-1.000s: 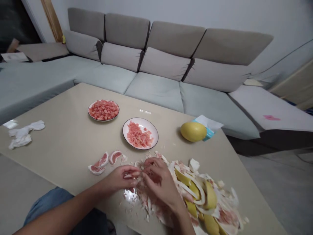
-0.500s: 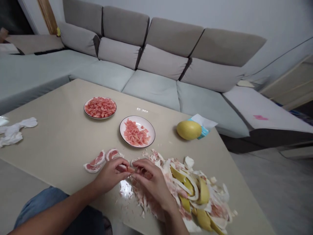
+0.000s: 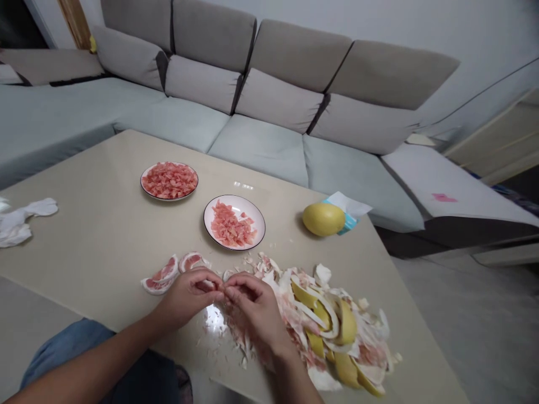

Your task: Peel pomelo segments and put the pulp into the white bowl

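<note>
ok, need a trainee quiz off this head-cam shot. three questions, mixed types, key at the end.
1. Multiple choice: what does the whole yellow fruit partly hide?
A) crumpled white tissue
B) blue-and-white packet
C) heap of peel
2. True or false: the left hand and right hand are held close together.
3. Count: how many plates bear pink fruit pieces?

Key: 1. B; 2. True; 3. Two
</note>
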{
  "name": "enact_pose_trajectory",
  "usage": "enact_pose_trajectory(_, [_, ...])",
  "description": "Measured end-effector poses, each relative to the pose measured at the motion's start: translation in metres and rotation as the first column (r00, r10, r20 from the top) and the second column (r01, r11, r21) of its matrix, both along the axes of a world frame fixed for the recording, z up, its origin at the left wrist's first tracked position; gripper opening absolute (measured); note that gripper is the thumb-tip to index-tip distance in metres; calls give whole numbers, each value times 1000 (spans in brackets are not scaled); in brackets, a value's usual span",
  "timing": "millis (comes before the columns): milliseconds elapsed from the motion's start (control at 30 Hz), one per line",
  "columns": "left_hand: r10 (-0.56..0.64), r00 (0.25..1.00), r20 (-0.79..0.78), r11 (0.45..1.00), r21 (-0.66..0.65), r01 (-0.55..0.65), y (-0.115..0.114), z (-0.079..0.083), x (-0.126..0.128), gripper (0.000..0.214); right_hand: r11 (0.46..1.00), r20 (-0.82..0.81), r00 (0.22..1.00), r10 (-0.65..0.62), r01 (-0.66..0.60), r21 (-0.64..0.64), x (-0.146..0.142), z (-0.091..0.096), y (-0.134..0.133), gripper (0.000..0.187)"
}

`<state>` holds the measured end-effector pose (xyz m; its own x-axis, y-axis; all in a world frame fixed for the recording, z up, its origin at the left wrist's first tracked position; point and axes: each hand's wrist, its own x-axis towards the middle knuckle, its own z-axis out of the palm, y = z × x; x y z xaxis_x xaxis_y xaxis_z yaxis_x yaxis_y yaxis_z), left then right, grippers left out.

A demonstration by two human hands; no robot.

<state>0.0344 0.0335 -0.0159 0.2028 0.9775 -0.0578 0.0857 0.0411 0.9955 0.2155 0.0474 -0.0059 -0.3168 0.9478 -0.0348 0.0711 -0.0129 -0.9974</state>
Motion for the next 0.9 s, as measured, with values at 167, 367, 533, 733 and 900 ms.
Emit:
enact_pose_trajectory(167, [-7,983,186,995,-93,25,3,0,0,16,958,-276,960,-48,-34,-283,-3,-9,2,23])
enact_pose_trajectory(367, [33,991,129,997,-73,-24,4,-2,-1,13,972,-266,963,-40,-24,-232,-6,-9,0,26])
enact_pose_trajectory(533, [44,999,-32,999,-20,-45,2,-1,-2,10,994,84,996,-38,29,108,-4,-3,1,11])
enact_pose_trajectory(733, [31,991,133,995,-99,-18,4,0,0,13,993,-99,992,-72,62,-98,-3,-5,2,15])
enact_pose_trajectory(900, [17,970,243,984,-176,27,6,2,-3,16,948,-326,934,-146,38,-315,-6,-15,3,20])
